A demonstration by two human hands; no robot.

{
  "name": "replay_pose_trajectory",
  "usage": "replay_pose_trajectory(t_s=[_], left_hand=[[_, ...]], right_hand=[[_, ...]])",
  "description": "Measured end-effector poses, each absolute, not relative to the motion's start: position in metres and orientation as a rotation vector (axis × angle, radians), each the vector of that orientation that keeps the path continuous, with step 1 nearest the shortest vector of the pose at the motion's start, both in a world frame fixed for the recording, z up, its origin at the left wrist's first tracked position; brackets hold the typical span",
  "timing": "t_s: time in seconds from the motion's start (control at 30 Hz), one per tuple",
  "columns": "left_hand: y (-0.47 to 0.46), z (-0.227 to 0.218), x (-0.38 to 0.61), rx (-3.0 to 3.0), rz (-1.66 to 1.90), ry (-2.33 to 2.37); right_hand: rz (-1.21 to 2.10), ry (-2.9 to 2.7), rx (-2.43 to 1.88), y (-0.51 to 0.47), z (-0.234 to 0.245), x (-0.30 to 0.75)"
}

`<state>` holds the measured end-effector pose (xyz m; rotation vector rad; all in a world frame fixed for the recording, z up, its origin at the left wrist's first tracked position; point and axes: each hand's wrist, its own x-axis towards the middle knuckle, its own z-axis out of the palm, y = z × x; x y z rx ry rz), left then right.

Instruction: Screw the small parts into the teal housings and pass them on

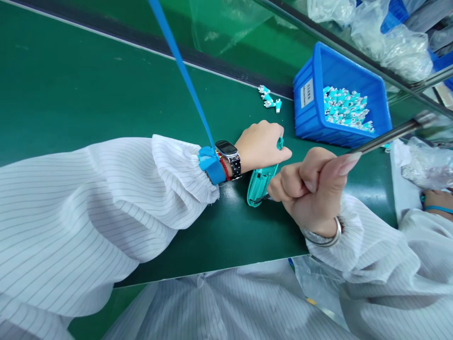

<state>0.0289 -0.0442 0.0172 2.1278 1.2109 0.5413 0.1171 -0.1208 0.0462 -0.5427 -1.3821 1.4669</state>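
Observation:
On the green bench, an elongated teal plastic housing (260,185) lies with its hollow, ribbed inside facing up. My left hand (262,144) is closed over its far end, and the fingers are partly hidden behind the hand. In my right fist (313,186) is a slim metal tool (392,134). Its blunt silver end sticks out past the thumb, up and to the right. A dark thin tip shows below the fist at the near end of the housing; whether it touches is unclear. The tool's exact kind cannot be made out.
A blue bin (329,130) holds many small teal-and-white parts (345,108). Several similar loose parts (269,99) lie left of it. A blue cord (182,66) runs up from my left wristband. At right are a plastic bag (430,163) and another person's hand (439,200).

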Motion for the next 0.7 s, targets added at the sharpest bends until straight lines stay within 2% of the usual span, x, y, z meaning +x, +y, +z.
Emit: replay_pose_trajectory(t_s=[0.3, 0.5, 0.7], left_hand=[[-0.045, 0.016, 0.031, 2.122, 0.600, 1.217], [-0.038, 0.012, 0.026, 2.133, 0.592, 1.164], [-0.033, 0.007, 0.023, 2.172, 0.627, 1.218]], right_hand=[[1.313, -1.334, -0.599, -0.133, 0.043, 0.110], [1.271, -1.332, -0.470, -0.133, 0.033, 0.111], [1.269, -1.137, -0.695, -0.128, 0.043, 0.123]])
